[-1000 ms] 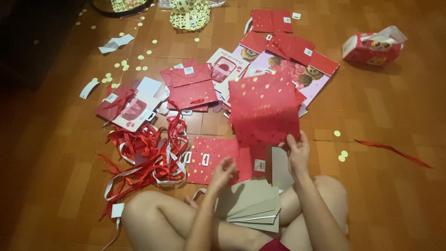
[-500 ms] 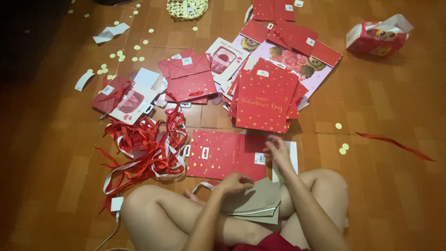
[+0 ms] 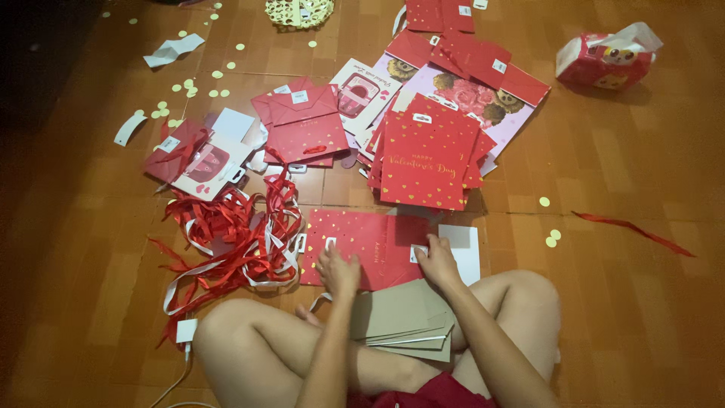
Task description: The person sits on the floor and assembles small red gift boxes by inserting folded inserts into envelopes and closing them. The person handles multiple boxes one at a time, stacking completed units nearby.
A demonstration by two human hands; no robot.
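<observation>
A person sits cross-legged on a wooden floor (image 3: 642, 227), both hands resting on a flat red bag (image 3: 362, 238) dotted with gold that lies just in front of the knees. The left hand (image 3: 337, 270) presses on the bag's near edge left of centre, fingers bent and spread on the paper, not closed round it. The right hand (image 3: 436, 261) lies at the bag's right end, fingertips on a small white tag there; whether they pinch the tag or only touch it cannot be told. A white card (image 3: 462, 245) shows from under the bag on that side. A stack of brown cards (image 3: 404, 321) sits on the person's legs, between the forearms. To the left of the bag lies a tangle of red and white ribbons (image 3: 234, 242), touching its left edge. Beyond the bag is a pile of red bags (image 3: 427, 159) with gold hearts, and further left a smaller heap of red bags (image 3: 302, 128). A pink floral bag (image 3: 483, 98) lies under more red ones at the top. A tissue pack (image 3: 608, 60) stands well apart at upper right. A red ribbon strip (image 3: 634, 230) and pale paper dots (image 3: 189, 87) lie scattered on the floor.
</observation>
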